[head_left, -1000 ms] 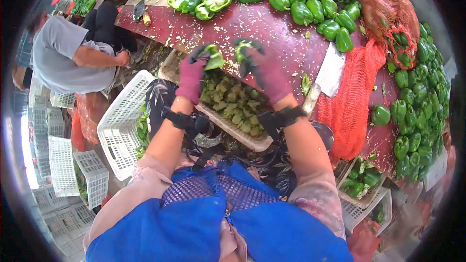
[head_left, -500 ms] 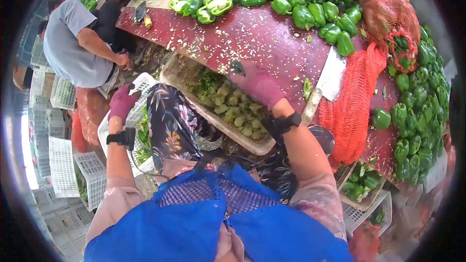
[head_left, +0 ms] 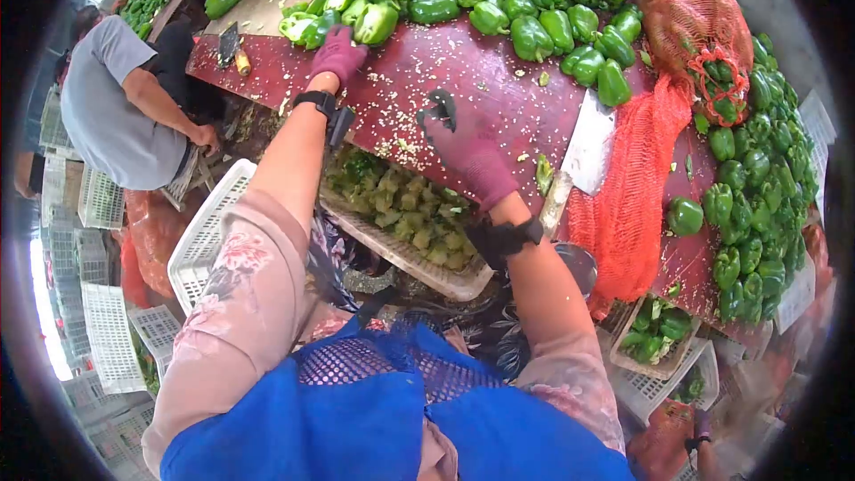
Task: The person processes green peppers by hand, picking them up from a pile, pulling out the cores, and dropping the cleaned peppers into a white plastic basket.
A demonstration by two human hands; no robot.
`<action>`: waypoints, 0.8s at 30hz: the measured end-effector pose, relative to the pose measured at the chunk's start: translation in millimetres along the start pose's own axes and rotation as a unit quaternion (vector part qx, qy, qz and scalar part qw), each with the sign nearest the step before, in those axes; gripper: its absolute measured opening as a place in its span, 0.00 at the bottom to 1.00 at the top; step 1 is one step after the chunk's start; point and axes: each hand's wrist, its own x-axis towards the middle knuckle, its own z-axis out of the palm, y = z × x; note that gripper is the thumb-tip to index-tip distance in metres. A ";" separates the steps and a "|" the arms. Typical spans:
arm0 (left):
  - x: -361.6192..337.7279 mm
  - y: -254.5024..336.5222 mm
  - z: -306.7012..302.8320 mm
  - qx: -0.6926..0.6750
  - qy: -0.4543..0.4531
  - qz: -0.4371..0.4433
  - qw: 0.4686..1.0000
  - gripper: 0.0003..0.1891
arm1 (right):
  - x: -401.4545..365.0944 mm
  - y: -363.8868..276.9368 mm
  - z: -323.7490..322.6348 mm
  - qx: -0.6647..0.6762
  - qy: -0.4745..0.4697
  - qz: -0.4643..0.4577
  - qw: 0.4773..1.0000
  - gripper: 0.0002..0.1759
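Note:
My left hand [head_left: 338, 57], in a purple glove, reaches to the cut green peppers [head_left: 310, 27] at the far side of the red board [head_left: 427, 62]. Its fingertips are at the peppers' near edge, and whether they grip one is hard to tell. Over the middle of the board, my right hand [head_left: 465, 147] has its gloved fingers curled, with dark fingertips; what it holds, if anything, I cannot make out. A cleaver [head_left: 590, 147] lies to its right. Below the board edge, a crate [head_left: 405, 263] holds green pepper cores [head_left: 392, 205].
Whole green peppers [head_left: 534, 9] are piled at the back and right. A red mesh bag [head_left: 623, 196] lies beside the cleaver. A small knife [head_left: 241, 62] rests on the board's left. A person [head_left: 134, 107] sits at the left near white crates [head_left: 111, 334]. Another white crate [head_left: 209, 232] stands by my left arm.
My left hand has moved from beside the white crate up and right to the cut peppers. My right hand stays over the board near the crate of cores. The view has shifted slightly.

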 end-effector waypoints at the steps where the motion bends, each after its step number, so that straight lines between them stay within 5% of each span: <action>1: 0.0 1.0 5.8 -0.005 0.013 -0.021 1.000 0.29 | 0.7 5.8 4.6 0.007 0.008 -0.011 1.000 0.22; 6: -55.4 -3.5 11.0 -0.095 0.036 -0.038 0.994 0.26 | 7.2 11.0 10.1 0.040 -0.027 -0.040 0.998 0.20; 7: -65.2 -3.4 12.9 -0.119 0.047 -0.054 0.990 0.28 | 5.9 7.2 10.2 0.161 -0.070 0.042 0.984 0.19; 9: -80.5 -2.3 24.0 -0.256 0.027 -0.088 0.962 0.31 | -0.8 -3.6 5.6 0.386 -0.144 0.204 0.888 0.17; 11: -88.4 -10.2 30.1 -0.460 -0.022 -0.118 0.880 0.33 | -7.6 15.0 27.2 0.514 -0.181 0.268 0.795 0.16; 13: -114.1 10.1 17.7 -0.480 -0.081 -0.147 0.861 0.34 | -12.1 23.0 45.7 0.595 -0.220 0.287 0.718 0.17; 16: -150.5 35.5 26.7 -0.566 -0.103 -0.090 0.813 0.31 | -4.0 56.7 84.8 0.546 -0.140 0.249 0.788 0.20; 17: -160.0 35.2 26.6 -0.593 -0.096 -0.062 0.797 0.30 | -4.0 62.7 83.1 0.449 -0.105 0.197 0.865 0.22; 20: -177.1 45.4 -25.8 -0.677 -0.153 -0.013 0.720 0.29 | -3.0 31.6 38.5 0.217 -0.122 0.053 0.967 0.22; 24: -186.8 46.6 -70.0 -0.631 -0.232 -0.046 0.738 0.20 | 5.8 22.2 11.2 0.330 -0.133 0.074 0.932 0.23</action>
